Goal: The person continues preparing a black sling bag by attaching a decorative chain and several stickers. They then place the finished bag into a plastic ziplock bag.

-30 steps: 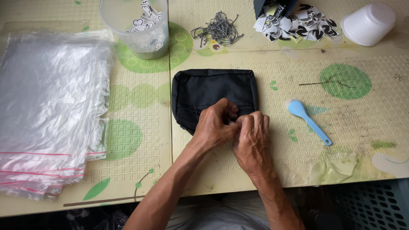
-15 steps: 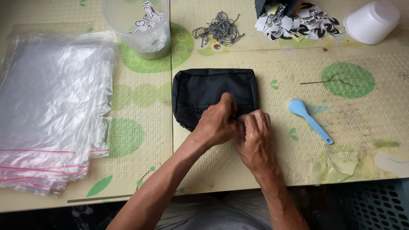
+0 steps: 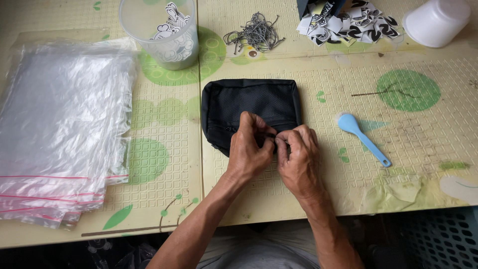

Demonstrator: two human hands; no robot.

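Head view: my left hand (image 3: 247, 152) and right hand (image 3: 298, 158) pinch the zipper edge of the black mesh pouch (image 3: 251, 107) lying flat on the mat (image 3: 423, 129); I judge fastening unfinished, bagging undone.

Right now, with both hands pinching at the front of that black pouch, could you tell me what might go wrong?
Both hands, left hand and right hand, crowd one small spot on the black pouch, hiding it, so fingers may slip or catch the mesh. The pouch lies unanchored and could slide towards the blue spoon. A forearm sweep could disturb the plastic bags.
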